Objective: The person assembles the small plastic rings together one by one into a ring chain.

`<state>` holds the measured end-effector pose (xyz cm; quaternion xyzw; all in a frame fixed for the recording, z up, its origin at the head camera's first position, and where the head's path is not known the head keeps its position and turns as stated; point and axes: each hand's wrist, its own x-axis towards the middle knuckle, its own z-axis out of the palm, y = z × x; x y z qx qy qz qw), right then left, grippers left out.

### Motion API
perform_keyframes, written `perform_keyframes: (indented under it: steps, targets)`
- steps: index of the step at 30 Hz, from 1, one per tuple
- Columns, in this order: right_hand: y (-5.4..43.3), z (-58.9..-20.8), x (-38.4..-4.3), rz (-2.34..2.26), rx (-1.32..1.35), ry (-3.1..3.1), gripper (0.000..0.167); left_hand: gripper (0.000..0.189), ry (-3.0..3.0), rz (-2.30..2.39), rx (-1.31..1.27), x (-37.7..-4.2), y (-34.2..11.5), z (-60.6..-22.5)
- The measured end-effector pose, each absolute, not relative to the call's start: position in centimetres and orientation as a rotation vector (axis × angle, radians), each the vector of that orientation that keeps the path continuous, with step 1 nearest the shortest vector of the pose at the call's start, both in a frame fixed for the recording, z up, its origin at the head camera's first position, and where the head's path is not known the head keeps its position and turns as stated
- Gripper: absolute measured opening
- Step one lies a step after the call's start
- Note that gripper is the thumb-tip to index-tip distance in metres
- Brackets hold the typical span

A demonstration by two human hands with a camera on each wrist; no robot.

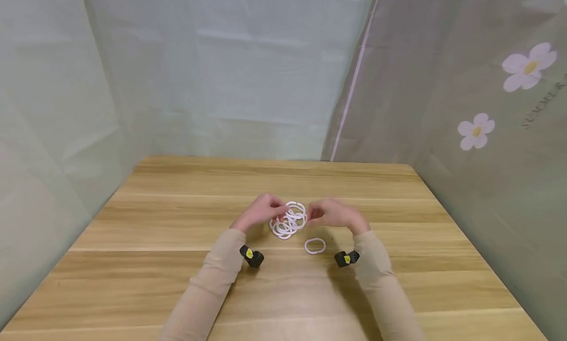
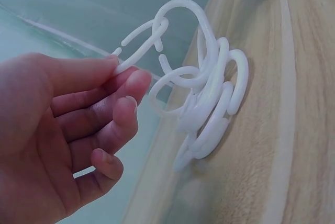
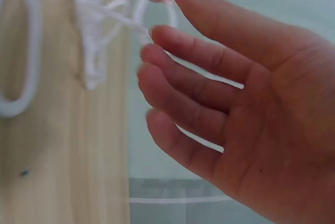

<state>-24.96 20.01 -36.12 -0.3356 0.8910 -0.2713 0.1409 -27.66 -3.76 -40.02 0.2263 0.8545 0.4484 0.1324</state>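
White oval shower curtain rings point(image 1: 285, 228), several of them linked or tangled, lie in a heap on the wooden table. My left hand point(image 2: 78, 114) pinches one curtain ring point(image 2: 141, 51) between thumb and index finger, raising it at the heap's upper side; its other fingers curl loosely. On the heap's right side, my right hand point(image 1: 333, 214) hovers close to the rings. In the right wrist view its fingers point(image 3: 183, 85) are relaxed and gently bent, with nothing between them and the thumb. A single loose ring point(image 1: 315, 246) rests on the table nearer to me, below the right hand.
The wooden table point(image 1: 155, 223) spreads out on all sides of the hands. Behind it hangs a pale curtain point(image 1: 266, 85), with printed flowers point(image 1: 476, 131) on the right part. Each wrist wears a small black camera point(image 1: 347, 259).
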Motion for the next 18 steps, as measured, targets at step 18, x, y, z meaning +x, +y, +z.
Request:
perform_keyframes:
  steps: [18]
  targets:
    - [19.3, -39.2, -23.2, -0.342, -1.170, 2.531, 0.042, 0.023, 2.528, 1.229, 0.700, -27.6, -3.6, -40.1]
